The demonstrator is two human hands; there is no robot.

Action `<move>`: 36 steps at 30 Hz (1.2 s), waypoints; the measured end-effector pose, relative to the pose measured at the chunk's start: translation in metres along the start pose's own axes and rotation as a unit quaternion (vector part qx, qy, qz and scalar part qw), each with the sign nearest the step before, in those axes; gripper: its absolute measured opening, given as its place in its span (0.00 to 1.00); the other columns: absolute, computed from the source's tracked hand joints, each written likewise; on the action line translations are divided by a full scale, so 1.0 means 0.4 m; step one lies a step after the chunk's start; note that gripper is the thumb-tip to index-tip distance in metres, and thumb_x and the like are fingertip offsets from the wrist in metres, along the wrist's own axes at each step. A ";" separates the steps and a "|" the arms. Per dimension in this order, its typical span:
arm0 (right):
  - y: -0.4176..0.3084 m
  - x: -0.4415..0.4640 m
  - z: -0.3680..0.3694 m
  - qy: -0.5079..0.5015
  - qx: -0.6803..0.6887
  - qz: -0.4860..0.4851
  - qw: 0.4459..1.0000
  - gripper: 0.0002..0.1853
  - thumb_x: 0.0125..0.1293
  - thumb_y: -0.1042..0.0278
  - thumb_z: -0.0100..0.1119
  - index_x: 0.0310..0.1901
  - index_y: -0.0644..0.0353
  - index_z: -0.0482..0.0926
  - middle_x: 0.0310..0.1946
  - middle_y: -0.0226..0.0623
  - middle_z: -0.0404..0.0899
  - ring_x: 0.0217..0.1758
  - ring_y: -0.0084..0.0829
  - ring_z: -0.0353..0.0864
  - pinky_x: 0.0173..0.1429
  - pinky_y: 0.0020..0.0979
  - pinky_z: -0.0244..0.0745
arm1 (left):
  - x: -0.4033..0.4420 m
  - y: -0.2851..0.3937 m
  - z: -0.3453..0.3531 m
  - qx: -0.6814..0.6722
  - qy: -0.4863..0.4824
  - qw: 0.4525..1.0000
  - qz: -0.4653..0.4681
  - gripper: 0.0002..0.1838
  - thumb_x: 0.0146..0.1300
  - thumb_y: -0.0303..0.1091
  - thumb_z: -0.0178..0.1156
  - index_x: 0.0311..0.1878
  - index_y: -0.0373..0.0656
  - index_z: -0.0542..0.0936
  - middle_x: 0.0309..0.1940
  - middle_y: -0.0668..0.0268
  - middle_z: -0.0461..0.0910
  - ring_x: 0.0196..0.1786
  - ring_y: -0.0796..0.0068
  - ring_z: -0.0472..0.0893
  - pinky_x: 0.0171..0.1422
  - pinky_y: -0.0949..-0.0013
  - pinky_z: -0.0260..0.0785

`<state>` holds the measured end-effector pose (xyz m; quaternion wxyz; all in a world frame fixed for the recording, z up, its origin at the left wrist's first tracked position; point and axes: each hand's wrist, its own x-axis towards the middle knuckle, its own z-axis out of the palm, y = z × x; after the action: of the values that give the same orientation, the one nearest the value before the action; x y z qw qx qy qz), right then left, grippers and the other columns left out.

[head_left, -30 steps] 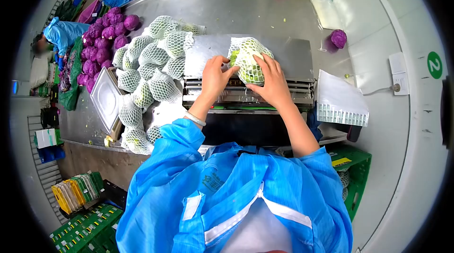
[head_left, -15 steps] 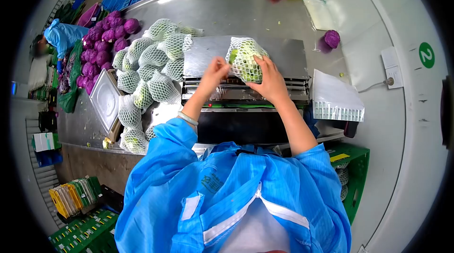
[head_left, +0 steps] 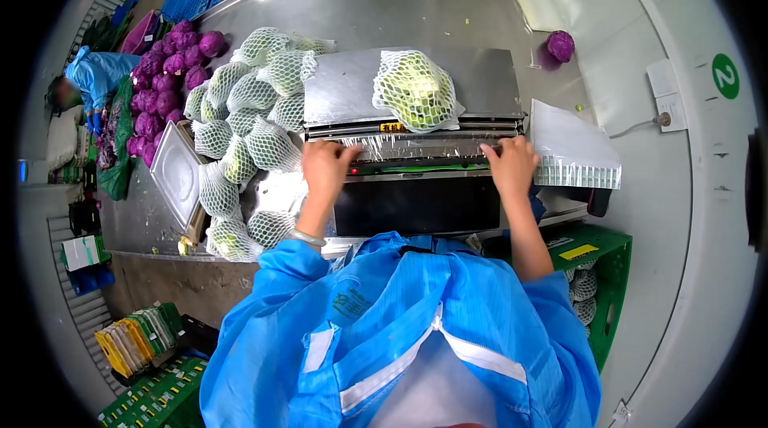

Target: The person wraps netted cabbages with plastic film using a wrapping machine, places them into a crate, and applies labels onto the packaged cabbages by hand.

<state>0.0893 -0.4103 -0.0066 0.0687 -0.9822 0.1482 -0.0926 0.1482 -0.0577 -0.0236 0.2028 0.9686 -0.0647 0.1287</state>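
A pale green cabbage in white foam netting [head_left: 416, 92] rests on the metal plate [head_left: 340, 92] of a wrapping machine [head_left: 436, 126]. Below it, wrinkled clear film [head_left: 416, 146] stretches across the machine's rollers. My left hand [head_left: 326, 166] pinches this film at the left end, thumb and fingers together. At the right end my right hand [head_left: 512, 162] pinches the film in the same way. Neither hand touches the cabbage.
Many netted cabbages [head_left: 252, 92] lie left of the machine, beside a tilted tray [head_left: 178, 174]. Purple cabbages [head_left: 164, 80] are piled behind; a person in blue [head_left: 100, 80] bends beyond. Label sheets [head_left: 574, 144] lie right; a green crate [head_left: 612, 292] stands below.
Both hands have left the netted cabbage, moved down toward me and apart, and taken hold of the film. The cabbage stays on the plate.
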 end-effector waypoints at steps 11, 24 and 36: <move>0.063 0.020 -0.193 -0.278 0.781 -0.014 0.559 0.09 0.75 0.69 0.48 0.35 0.60 0.71 0.25 0.31 0.70 0.29 0.22 0.67 0.33 0.26 0.62 | 0.142 0.006 -0.288 -0.591 -0.426 0.675 -0.120 0.12 0.73 0.38 0.55 0.32 0.44 0.73 0.26 0.66 0.77 0.36 0.71 0.81 0.41 0.67 0.72; -0.196 0.341 0.111 -0.122 0.476 0.026 0.871 0.16 0.73 0.57 0.56 0.48 0.64 0.73 0.51 0.48 0.83 0.56 0.44 0.82 0.61 0.39 0.73 | 0.388 0.128 0.161 -0.442 -0.172 0.866 -0.158 0.16 0.77 0.43 0.48 0.59 0.44 0.72 0.49 0.59 0.81 0.50 0.67 0.78 0.58 0.65 0.67; -0.141 0.240 -0.032 -0.353 0.534 0.005 0.768 0.35 0.57 0.47 0.73 0.58 0.67 0.76 0.45 0.44 0.83 0.43 0.30 0.83 0.52 0.33 0.78 | 0.281 0.160 0.005 -0.455 -0.330 0.826 -0.046 0.50 0.44 0.49 0.80 0.67 0.34 0.67 0.58 0.50 0.77 0.61 0.60 0.77 0.66 0.62 0.69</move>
<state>0.1926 -0.3874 0.0307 0.6302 -0.7498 0.0446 0.1966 0.2450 -0.1251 0.0296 0.5928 0.7530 -0.1340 -0.2523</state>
